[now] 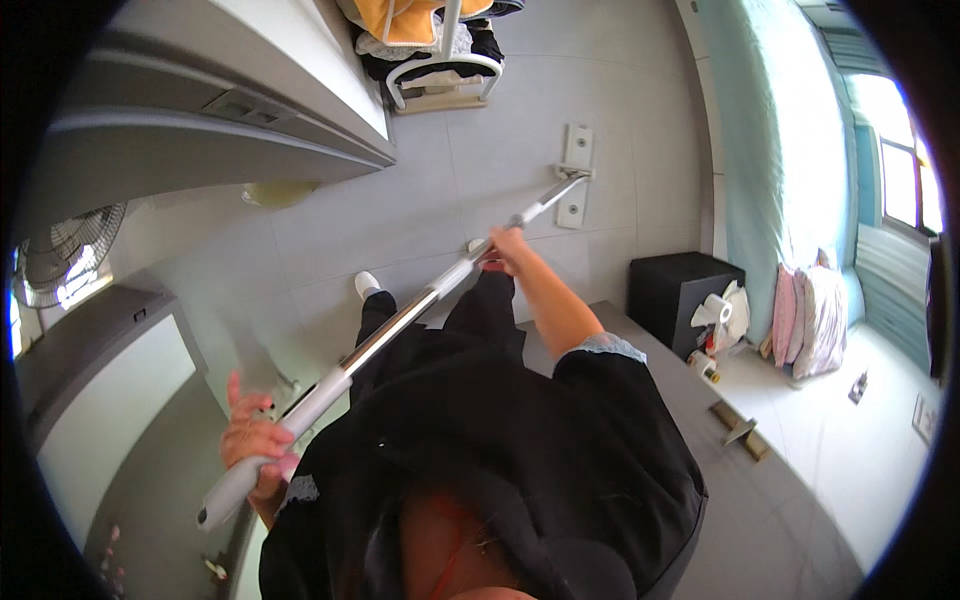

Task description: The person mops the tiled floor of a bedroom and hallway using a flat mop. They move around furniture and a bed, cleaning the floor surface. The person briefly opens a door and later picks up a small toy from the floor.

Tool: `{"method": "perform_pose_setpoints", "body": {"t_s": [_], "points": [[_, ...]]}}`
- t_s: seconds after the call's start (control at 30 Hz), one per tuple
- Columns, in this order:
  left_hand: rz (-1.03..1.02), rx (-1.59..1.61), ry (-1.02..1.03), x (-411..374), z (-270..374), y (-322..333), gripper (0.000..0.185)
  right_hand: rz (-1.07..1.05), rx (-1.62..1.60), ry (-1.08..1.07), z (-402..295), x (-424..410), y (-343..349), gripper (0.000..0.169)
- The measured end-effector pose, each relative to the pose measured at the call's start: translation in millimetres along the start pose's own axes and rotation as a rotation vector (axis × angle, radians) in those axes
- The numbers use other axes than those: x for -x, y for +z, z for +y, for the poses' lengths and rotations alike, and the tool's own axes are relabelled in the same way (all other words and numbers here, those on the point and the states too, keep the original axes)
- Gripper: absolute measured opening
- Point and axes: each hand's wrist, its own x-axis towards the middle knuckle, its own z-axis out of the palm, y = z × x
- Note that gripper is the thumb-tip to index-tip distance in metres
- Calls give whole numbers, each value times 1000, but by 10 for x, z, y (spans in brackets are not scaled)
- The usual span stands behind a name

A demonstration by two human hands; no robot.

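A flat mop [576, 176] with a white rectangular head and a grey-white and chrome telescopic handle slants across the view. Its head lies on the grey tiled floor ahead of my feet. My left hand [255, 442] grips the handle near its upper end at the lower left, one finger raised. Farther down, my right hand [508, 250] is wrapped around the pole, close to the collar above the mop head. The cloth or pad under the head is hidden.
A white-framed rack [444, 67] with clothes stands at the top. To the right are a black cabinet [679, 289] and a bed [742, 127] with pale green bedding. A grey cabinet or door edge [300, 127] juts in from the left, with a fan [71, 255] beyond.
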Motion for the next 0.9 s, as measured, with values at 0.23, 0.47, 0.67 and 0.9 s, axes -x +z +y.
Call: {"method": "perform_pose_setpoints", "body": {"t_s": [0.23,0.47,0.67,0.9], "points": [[371,-24,-99,1519,-320,-2020,28,-124,179,112,785,708,2313,44],[657,-170,294,1830,411,-3027,20,-433,101,-19,1843,1195,4212,65],[691,-106,393,1827,700,-3247,18,-390,-185,-26,1802,1662,4162,55],[403,285,303,1419,356,-2709,19,-97,-296,-95,1693,1375,3094,42]]}}
